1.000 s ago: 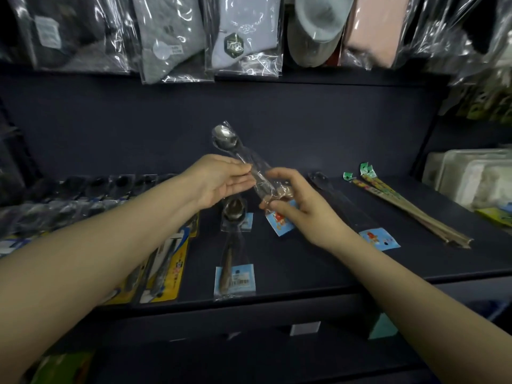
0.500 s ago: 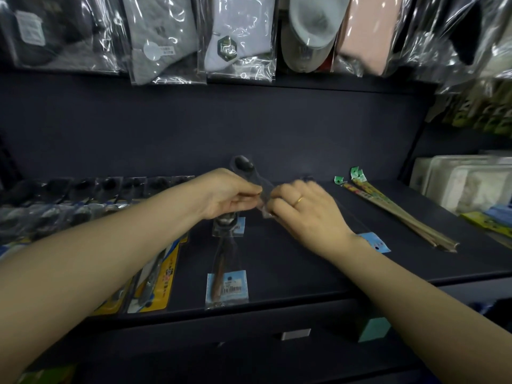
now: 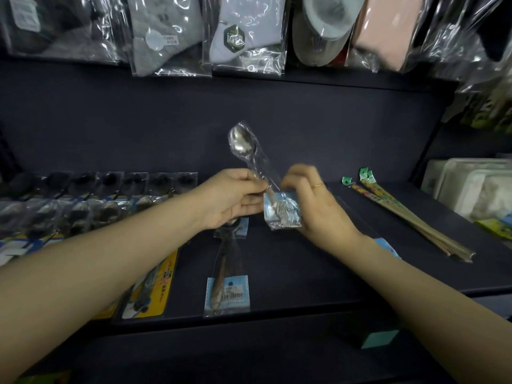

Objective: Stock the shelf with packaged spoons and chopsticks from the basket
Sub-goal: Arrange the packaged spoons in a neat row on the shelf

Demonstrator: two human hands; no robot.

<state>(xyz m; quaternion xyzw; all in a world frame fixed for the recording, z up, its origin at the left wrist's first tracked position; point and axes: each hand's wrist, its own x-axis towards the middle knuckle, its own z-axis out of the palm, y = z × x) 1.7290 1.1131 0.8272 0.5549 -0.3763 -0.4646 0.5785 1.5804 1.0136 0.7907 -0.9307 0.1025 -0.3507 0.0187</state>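
The dark shelf fills the view, its back panel running up to a rail where bagged socks hang in clear film; their labels are too small to read. Along the shelf's left stands a row of packaged spoons, overlapping, with yellow-carded packs lying nearer the front edge. At the right, white trays sit against the side wall, and the packaged chopsticks lie slanted just beside them, green tags at their far end. One spoon pack lies flat at centre front, its blue card bearing a barcode; the print is unreadable.

Above it, clear of the shelf, both hands hold a packaged spoon upright, bowl at top. The left hand pinches the film at the handle. The right hand, wearing a ring, curls its fingers round the crumpled blue card end.
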